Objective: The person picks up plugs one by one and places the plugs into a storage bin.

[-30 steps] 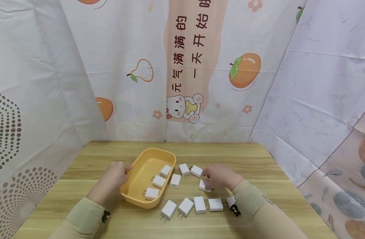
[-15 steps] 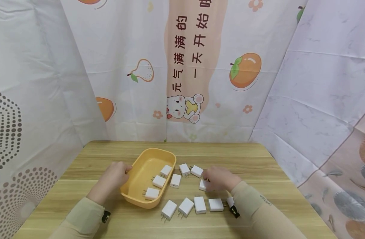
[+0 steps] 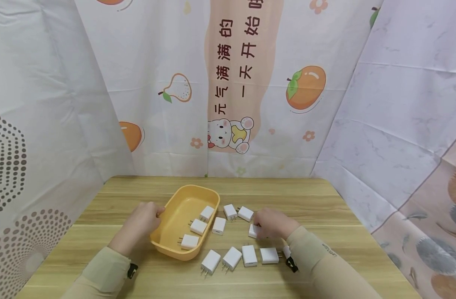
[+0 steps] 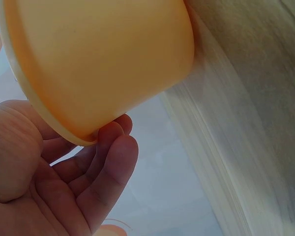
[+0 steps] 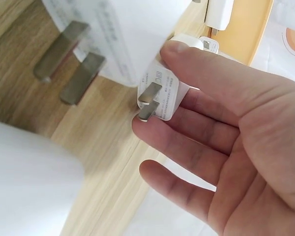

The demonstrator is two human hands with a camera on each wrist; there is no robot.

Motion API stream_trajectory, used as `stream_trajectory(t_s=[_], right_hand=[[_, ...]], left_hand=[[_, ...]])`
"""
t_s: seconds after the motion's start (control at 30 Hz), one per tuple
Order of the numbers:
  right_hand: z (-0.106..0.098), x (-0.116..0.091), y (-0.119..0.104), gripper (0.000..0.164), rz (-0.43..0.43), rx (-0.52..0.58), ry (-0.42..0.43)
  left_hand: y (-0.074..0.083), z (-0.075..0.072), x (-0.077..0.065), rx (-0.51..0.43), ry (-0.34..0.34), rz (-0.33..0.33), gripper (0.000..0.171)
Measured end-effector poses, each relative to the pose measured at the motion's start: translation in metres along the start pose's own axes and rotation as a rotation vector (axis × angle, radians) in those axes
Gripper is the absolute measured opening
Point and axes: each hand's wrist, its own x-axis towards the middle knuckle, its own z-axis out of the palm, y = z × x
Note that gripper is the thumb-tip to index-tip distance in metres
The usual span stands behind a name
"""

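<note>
My left hand point(image 3: 147, 218) grips the left rim of a yellow plastic basket point(image 3: 175, 248). In the left wrist view, the thumb side is over the rim and the fingertips press the outer wall of the basket point(image 4: 108, 59). Three white charger plugs lie inside along its right side, one of them a charger plug point(image 3: 189, 242) near the front. To the right, my right hand point(image 3: 277, 224) pinches a white charger plug point(image 3: 254, 231) low over the table. The right wrist view shows this charger plug point(image 5: 163, 84) between thumb and fingers, its two metal prongs facing the camera.
Several more white charger plugs lie on the wooden table point(image 3: 280, 191): a front row including a charger plug point(image 3: 249, 256), and a back group including a charger plug point(image 3: 245, 214). Another charger plug point(image 3: 219, 226) lies close to the basket's right wall. Printed curtains point(image 3: 168, 137) surround the table.
The fingers of my right hand have come down and closed round the charger plug, which stays in about the same spot. The left hand and the basket have not moved.
</note>
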Motion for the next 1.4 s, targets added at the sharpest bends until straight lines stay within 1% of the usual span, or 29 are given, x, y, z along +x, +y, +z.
stream_trajectory(t_s=[0.13,0.4,0.57,0.7,0.8,0.97,1.1,1.2,1.33,1.4], right_hand=[[0.001,0.000,0.001,0.028,-0.006,0.011,-0.002],[0.002,0.001,0.001,0.029,-0.017,0.034,0.019],[0.002,0.001,0.001,0.026,0.002,0.053,0.011],[0.003,0.002,0.001,0.024,0.030,0.044,0.004],[0.003,0.002,0.001,0.025,0.033,0.030,0.006],[0.001,0.002,0.002,0.028,0.006,0.008,0.018],[-0.002,0.001,0.003,0.024,-0.021,0.025,0.027],[-0.005,0.000,0.003,0.022,-0.051,0.024,0.058],[-0.009,0.000,0.002,0.029,-0.083,0.004,0.095],[-0.012,0.000,0.002,0.032,-0.088,0.007,0.094]], left_hand=[[0.000,0.000,0.000,0.002,-0.001,0.005,0.036],[0.000,-0.001,0.000,-0.007,-0.008,-0.007,0.036],[-0.002,-0.001,0.000,0.006,-0.002,-0.001,0.036],[-0.002,0.000,0.000,0.004,0.005,0.009,0.035],[-0.002,0.000,0.001,0.006,0.010,0.009,0.034],[-0.002,0.000,0.001,-0.004,0.005,0.006,0.034],[-0.002,0.001,0.001,-0.010,-0.002,0.004,0.035],[-0.002,0.001,0.001,-0.014,-0.003,0.000,0.036],[-0.002,0.002,0.001,-0.024,0.002,-0.008,0.036],[-0.002,0.002,0.001,-0.026,0.006,-0.012,0.037]])
